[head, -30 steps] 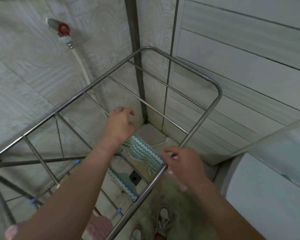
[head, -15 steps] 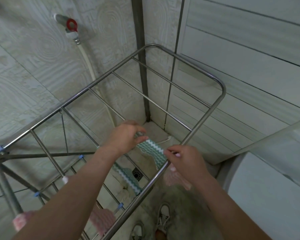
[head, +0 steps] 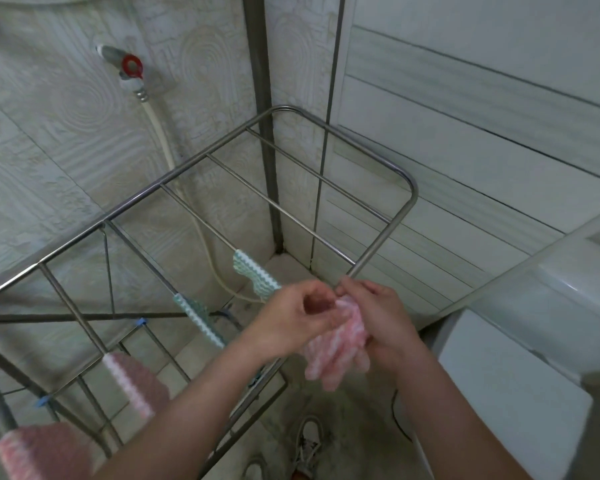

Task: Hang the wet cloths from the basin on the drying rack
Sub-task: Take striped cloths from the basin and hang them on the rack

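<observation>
Presently in hand: crumpled pink-and-white striped cloth (head: 340, 344), at 5 o'clock from frame centre, hanging bunched between both hands beside the rack's near side bar. Contact with that bar cannot be told, because the hands cover the spot.
Left hand (head: 291, 323): fingers and thumb curled, pinching the cloth's upper edge from its 9 o'clock side.
Right hand (head: 381, 317): fingers curled round the same cloth from its 3 o'clock side, fingertips at the top edge, palm behind the bunch.
Rack: tubular stainless-steel drying rack (head: 411, 192), running from 8 o'clock up to 1 o'clock and standing in a tiled wall corner.
Hung, green: green-and-white zigzag cloth (head: 253, 275) draped over one rail, close in at 7 o'clock. A second green-and-white zigzag cloth (head: 196, 315) lies over the next rail, further out on the same bearing. Whether the two are joined below the rails cannot be told.
Hung, pink: pink-and-white cloth (head: 132, 386) over a rail between 7 and 8 o'clock. Another pink cloth (head: 42, 452) sits at the frame's lower left corner, blurred.
Wall fitting: grey tap with a red handle (head: 130, 65) at 11 o'clock, with a white hose (head: 160, 133) dropping from it behind the rack.
Surroundings: white box-shaped appliance (head: 499, 393) at 4 o'clock, and light-coloured shoes (head: 309, 441) on the floor at 6 o'clock.
</observation>
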The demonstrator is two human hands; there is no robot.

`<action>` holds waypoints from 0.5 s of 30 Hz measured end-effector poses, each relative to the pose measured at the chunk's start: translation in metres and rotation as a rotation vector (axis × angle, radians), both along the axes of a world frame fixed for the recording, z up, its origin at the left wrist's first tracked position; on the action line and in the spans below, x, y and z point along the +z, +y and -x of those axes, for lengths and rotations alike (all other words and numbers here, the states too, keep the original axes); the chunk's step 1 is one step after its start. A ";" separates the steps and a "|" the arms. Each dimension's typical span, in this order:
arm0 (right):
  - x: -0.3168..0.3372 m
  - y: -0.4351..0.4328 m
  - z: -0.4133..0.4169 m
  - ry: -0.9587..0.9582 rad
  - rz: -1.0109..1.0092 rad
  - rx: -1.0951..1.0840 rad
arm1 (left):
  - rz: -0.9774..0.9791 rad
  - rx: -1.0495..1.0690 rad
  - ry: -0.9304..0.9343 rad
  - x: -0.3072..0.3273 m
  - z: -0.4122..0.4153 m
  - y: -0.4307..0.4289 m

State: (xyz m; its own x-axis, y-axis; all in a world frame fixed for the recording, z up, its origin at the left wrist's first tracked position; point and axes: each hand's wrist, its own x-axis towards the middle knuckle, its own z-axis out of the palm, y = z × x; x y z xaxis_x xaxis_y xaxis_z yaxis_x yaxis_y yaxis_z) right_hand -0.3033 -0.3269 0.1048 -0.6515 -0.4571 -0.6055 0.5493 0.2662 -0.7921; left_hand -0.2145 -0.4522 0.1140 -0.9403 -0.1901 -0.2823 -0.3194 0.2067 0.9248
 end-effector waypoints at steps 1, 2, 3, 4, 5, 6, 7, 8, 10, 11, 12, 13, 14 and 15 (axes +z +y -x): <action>0.005 0.002 -0.004 -0.034 0.041 -0.015 | -0.029 0.012 0.020 0.000 -0.005 0.012; 0.011 0.002 -0.008 -0.061 0.082 -0.034 | -0.063 0.064 0.045 0.000 -0.009 0.020; 0.016 0.002 -0.012 -0.084 0.123 -0.041 | -0.107 0.135 0.062 -0.002 -0.011 0.025; 0.021 0.002 -0.016 -0.096 0.162 -0.037 | -0.163 0.202 0.074 0.001 -0.015 0.027; 0.027 0.002 -0.019 -0.111 0.204 -0.031 | -0.227 0.255 0.085 0.003 -0.018 0.026; 0.033 0.003 -0.023 -0.122 0.252 -0.026 | -0.289 0.294 0.099 0.007 -0.024 0.025; 0.040 0.003 -0.027 -0.135 0.305 -0.021 | -0.326 0.327 0.119 0.009 -0.030 0.023; 0.045 0.002 -0.029 -0.141 0.360 -0.010 | -0.349 0.364 0.140 0.012 -0.035 0.020; 0.055 0.000 -0.033 -0.135 0.456 0.052 | -0.417 0.454 0.180 0.024 -0.045 0.016; 0.061 -0.003 -0.038 -0.122 0.489 0.100 | -0.477 0.504 0.197 0.032 -0.053 0.013; 0.065 -0.004 -0.040 -0.104 0.505 0.141 | -0.542 0.558 0.200 0.041 -0.058 0.009; 0.071 -0.008 -0.046 -0.082 0.511 0.180 | -0.570 0.616 0.198 0.051 -0.067 0.003; 0.075 -0.009 -0.048 -0.053 0.519 0.214 | -0.571 0.663 0.191 0.062 -0.073 -0.002; 0.079 -0.011 -0.050 -0.018 0.531 0.254 | -0.539 0.697 0.204 0.069 -0.080 -0.010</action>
